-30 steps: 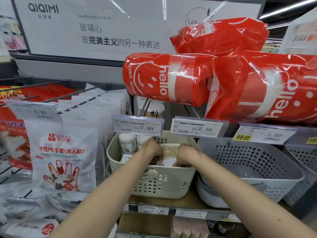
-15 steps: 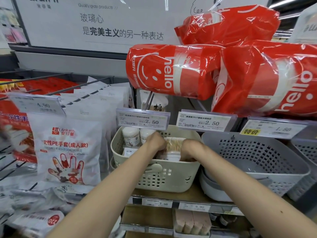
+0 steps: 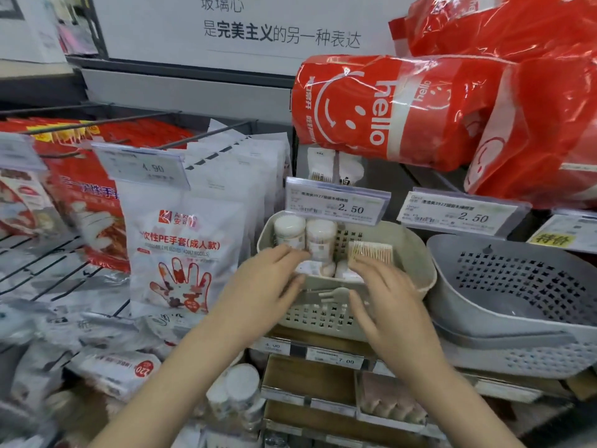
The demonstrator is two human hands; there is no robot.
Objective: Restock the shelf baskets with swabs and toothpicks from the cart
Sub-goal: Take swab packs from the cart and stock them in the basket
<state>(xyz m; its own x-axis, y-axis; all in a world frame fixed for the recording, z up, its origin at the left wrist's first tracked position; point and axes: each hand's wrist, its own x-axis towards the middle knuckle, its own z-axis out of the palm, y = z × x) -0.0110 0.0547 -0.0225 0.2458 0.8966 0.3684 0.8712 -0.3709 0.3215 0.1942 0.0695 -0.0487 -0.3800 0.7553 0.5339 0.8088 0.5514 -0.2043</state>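
Note:
A cream perforated basket sits on the shelf under a 2.50 price tag. Inside it stand two white round swab tubs, and a clear box of wooden-stick swabs lies toward the right. Smaller packs lie low in the basket, partly hidden by my hands. My left hand hovers over the basket's near left rim with fingers spread and nothing in it. My right hand is over the near right rim, fingers straight and loose, holding nothing.
A grey perforated basket stands to the right, nothing visible inside. Red "hello" bags hang overhead. White glove packs hang on pegs at left. A lower shelf holds more tubs and boxes.
Both hands have drawn back out of the cream basket toward me and let go of the swab box, which now lies inside. The camera has shifted right and tilted down.

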